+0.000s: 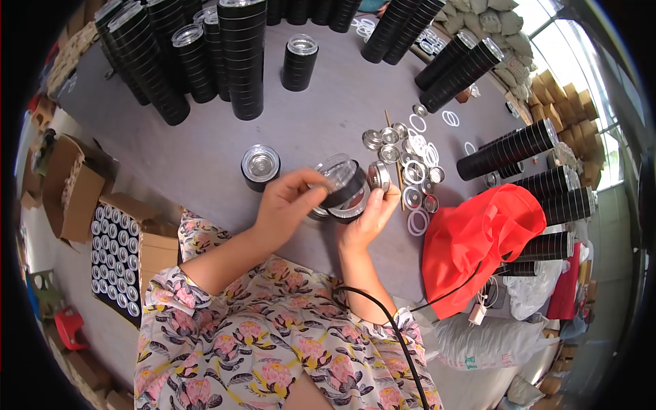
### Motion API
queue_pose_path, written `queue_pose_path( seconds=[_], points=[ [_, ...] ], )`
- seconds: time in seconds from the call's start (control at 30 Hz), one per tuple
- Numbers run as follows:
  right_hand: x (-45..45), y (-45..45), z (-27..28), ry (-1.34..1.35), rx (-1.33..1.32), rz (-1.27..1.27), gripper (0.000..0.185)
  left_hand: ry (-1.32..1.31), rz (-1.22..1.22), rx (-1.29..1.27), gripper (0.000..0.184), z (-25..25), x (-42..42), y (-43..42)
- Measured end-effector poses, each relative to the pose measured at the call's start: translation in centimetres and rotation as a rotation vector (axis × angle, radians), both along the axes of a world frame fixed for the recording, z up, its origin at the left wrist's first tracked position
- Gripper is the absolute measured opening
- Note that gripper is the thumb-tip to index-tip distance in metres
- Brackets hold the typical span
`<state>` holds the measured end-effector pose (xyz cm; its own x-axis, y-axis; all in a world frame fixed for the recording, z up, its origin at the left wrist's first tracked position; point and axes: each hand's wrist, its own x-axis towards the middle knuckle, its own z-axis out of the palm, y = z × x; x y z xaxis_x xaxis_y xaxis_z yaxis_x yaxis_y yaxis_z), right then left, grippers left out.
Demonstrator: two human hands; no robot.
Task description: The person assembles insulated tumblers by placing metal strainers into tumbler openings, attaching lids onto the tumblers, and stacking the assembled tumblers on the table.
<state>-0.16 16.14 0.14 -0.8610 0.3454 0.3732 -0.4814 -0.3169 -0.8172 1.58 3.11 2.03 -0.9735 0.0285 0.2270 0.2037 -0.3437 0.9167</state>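
Silvery disc, right fingers; 1 smooth black cup, left fingers.

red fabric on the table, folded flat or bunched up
Bunched up: the red fabric stands in loose, uneven creases at the side of the table, with no neat fold showing.

No text, label, brand, number or sign can be read with certainty. The large white plastic sack at the lower right carries a small green mark and, to the right of it in the view, a pinkish-red mark. Both look like printed characters, but they are too small and blurred to make out. The piled sacks at the upper right show faint reddish traces, also illegible.
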Motion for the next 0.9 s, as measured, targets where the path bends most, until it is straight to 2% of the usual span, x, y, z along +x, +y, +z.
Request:
queue_pose_path(
  seconds=[0.03,0.07,0.17,0.27,0.37,0.47,0.57,0.67,0.73,0.83,0.9],
  points=[
    [0.1,0.0,0.3,-0.045,-0.025,-0.017,0.017,-0.113,0.005,0.117,0.014,1.0,0.1,-0.3],
    [-0.2,-0.1,0.3,0.05,-0.039,0.007,0.016,-0.227,0.015,0.236,0.015,1.5,0.1,-0.5],
    [-0.6,0.8,0.0,0.012,0.049,-0.029,0.015,0.071,0.31,-0.063,0.015,1.2,-0.4,-3.4],
    [-0.4,1.0,-1.0,0.041,0.095,-0.011,0.016,0.278,0.453,-0.905,0.013,2.4,-0.4,-7.4],
    [-0.2,0.4,-1.1,0.109,0.168,0.031,0.02,0.299,0.379,-1.161,0.017,0.5,-0.6,-8.9],
    [-0.7,0.0,-1.3,0.227,0.275,0.085,0.019,0.281,0.344,-1.22,0.018,0.7,-0.6,-8.9],
    [-1.3,0.0,-1.9,0.285,0.411,0.135,0.017,0.386,0.488,-1.243,0.022,1.1,-0.4,-7.8],
    [-1.8,0.4,-1.8,0.282,0.49,0.113,0.015,0.516,0.342,-1.224,0.042,0.3,1.3,-5.9],
    [-1.9,0.8,-2.0,0.235,0.469,0.118,0.015,0.495,0.216,-1.067,0.067,0.3,1.1,-3.5],
    [-1.7,1.7,-2.4,0.141,0.376,0.156,0.014,0.298,0.116,-0.758,0.079,-2.4,-0.2,-0.9],
    [-1.1,2.3,-2.5,0.057,0.346,0.187,0.015,0.239,0.044,-0.691,0.081,-3.0,-1.1,-0.4]
  ],
)
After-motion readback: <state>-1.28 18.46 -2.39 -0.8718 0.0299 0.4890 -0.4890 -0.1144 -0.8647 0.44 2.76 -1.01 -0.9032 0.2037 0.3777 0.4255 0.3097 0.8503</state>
